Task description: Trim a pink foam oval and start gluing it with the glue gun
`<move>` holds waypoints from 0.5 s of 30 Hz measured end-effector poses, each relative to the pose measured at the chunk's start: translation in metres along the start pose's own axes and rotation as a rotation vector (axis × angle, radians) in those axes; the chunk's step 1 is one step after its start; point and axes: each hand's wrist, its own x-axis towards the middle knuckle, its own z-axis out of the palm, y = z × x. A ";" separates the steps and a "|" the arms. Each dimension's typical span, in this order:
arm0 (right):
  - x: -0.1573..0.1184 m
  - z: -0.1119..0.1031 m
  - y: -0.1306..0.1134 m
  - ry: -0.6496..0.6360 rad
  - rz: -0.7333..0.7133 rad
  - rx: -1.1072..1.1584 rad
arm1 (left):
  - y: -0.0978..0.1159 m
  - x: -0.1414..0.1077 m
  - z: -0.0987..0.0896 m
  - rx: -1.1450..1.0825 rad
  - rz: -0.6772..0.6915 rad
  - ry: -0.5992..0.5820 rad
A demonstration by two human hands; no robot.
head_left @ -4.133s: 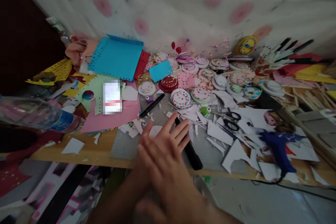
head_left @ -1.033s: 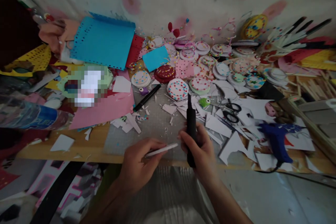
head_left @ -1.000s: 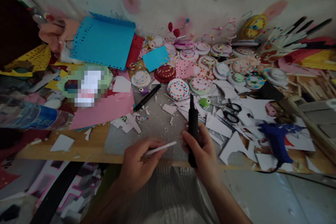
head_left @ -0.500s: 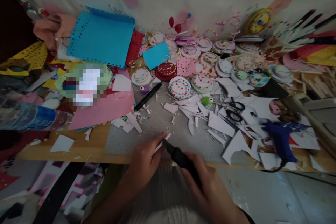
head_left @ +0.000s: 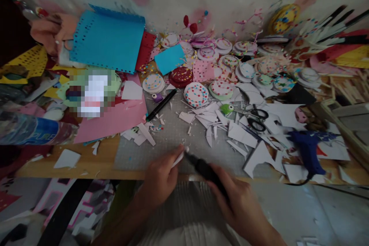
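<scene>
At the front edge of the table, my left hand (head_left: 163, 175) is closed on a small white piece (head_left: 178, 157), its thumb and forefinger pinching it; most of the piece is hidden by the fingers. My right hand (head_left: 238, 196) wraps round the black handle of a utility knife (head_left: 206, 169). The knife's tip points at the white piece's end, smeared by motion, so whether it touches cannot be told. Beneath both lies a grey cutting mat (head_left: 161, 153) strewn with white scraps (head_left: 213, 117). A black pen (head_left: 162, 104) rests farther back on the mat.
Scissors (head_left: 258, 118) and a blue glue gun (head_left: 308, 148) lie on the right. Round decorated discs (head_left: 196, 94) crowd the back. Blue sheets (head_left: 109, 42), a pink sheet (head_left: 115, 121) and a plastic bottle (head_left: 37, 128) occupy the left. A cup of brushes (head_left: 302, 48) stands back right.
My right hand and the knife have shifted a little to the right and down. My left hand still pinches the white piece. The whole view has shifted slightly.
</scene>
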 end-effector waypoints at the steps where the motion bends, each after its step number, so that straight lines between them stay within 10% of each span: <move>1: -0.002 -0.003 0.008 0.057 0.061 -0.027 | 0.000 -0.001 -0.002 -0.004 -0.024 0.028; 8: -0.005 -0.018 0.013 0.099 0.186 0.066 | 0.015 0.002 -0.017 -0.077 -0.218 0.072; 15: 0.001 -0.003 -0.035 -0.049 -0.011 0.248 | 0.023 0.002 -0.018 -0.005 -0.042 0.031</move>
